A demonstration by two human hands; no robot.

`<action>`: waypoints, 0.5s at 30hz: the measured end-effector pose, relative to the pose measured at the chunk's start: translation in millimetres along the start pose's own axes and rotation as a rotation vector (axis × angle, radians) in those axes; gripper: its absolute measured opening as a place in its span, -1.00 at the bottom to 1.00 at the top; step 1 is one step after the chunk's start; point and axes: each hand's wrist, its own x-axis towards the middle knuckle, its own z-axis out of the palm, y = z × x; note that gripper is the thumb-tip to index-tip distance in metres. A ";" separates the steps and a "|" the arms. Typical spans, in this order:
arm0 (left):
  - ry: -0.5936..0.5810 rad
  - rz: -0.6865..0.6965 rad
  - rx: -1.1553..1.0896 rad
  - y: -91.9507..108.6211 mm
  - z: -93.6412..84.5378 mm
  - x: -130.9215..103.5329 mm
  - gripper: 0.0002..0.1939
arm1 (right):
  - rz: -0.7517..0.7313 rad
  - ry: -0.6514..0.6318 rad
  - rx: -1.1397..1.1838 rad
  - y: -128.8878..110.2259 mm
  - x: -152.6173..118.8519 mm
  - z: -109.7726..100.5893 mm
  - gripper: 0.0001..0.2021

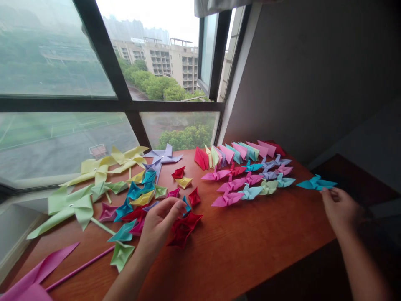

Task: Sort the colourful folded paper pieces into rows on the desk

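My right hand (341, 209) pinches a blue folded paper crane (317, 182) by its lower edge, off the right side of the table. Rows of paper cranes (230, 184) in pink, purple, blue and green stand to its left. Over the paper boats, my left hand (164, 215) is closed, thumb against fingers. A blue bit of paper (187, 205) shows just beyond its thumb; whether the fingers hold anything I cannot make out. Red boats (184, 230) lie beside and below this hand, and a yellow boat (184, 182) is farther back.
A row of folded paper planes (238, 152) stands at the back of the brown table (225, 251). Yellow (95, 168), green (71, 205) and purple (163, 156) pinwheels lie by the window; a pink pinwheel (40, 271) is front left. A dark wall (313, 71) rises behind on the right.
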 end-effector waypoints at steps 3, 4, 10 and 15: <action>0.009 0.001 0.011 -0.5 -0.4 0.8 -0.68 | 0.142 -0.125 -0.068 20.2 15.9 -1.9 -0.84; 0.009 0.002 0.014 -0.9 -0.6 1.1 -0.68 | 0.165 -0.138 -0.070 21.9 18.6 -0.8 -0.83; -0.005 0.006 0.031 -2.0 -0.6 2.9 -0.68 | 0.151 -0.198 -0.038 13.3 27.4 21.8 -0.86; 0.004 0.011 0.044 -4.1 -2.3 3.6 -0.66 | 0.062 -0.173 -0.004 4.4 28.5 41.2 -0.86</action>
